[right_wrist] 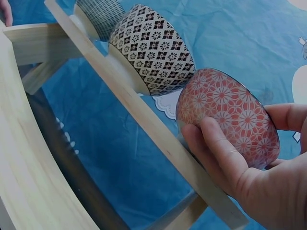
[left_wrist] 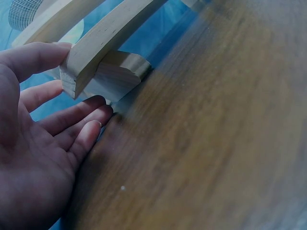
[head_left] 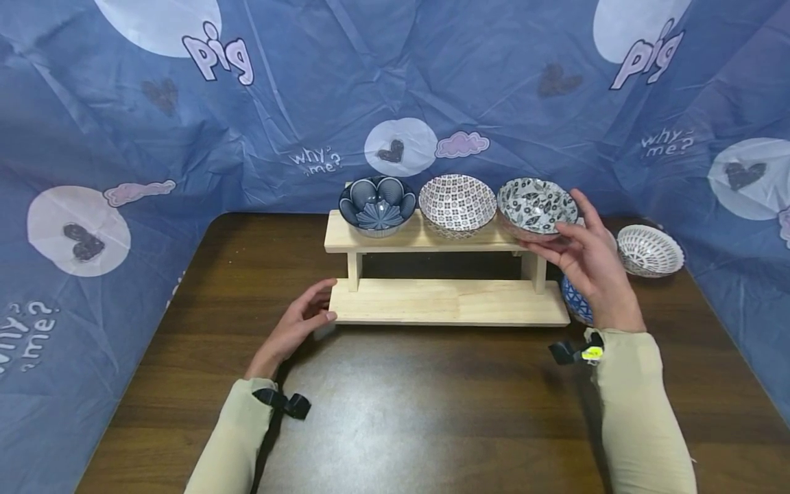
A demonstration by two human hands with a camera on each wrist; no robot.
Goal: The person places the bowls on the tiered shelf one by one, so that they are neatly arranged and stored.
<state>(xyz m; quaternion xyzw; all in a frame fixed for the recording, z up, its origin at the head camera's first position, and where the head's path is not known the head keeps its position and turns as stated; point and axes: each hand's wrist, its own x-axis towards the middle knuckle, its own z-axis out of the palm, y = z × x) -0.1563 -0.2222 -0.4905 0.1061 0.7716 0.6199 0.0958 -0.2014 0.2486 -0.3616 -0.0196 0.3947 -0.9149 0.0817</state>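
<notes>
A two-tier wooden display stand (head_left: 449,302) stands on the table. At the left end of its lower board is my left hand (head_left: 304,317), thumb and index finger pinching the board's end (left_wrist: 76,72) while the other fingers spread beneath. My right hand (head_left: 595,264) grips a bowl (head_left: 537,206) with a black floral inside and a red flower-patterned outside (right_wrist: 225,115), at the right end of the upper board. To its left on that board sit a brown-and-white patterned bowl (head_left: 457,204) and a dark blue bowl (head_left: 378,209).
Right of the stand, a white bowl with dark dashes (head_left: 650,250) lies tilted on the table (head_left: 395,412). A blue patterned bowl (head_left: 577,302) is partly hidden behind my right hand. Blue printed cloth (head_left: 271,110) hangs behind and at both sides.
</notes>
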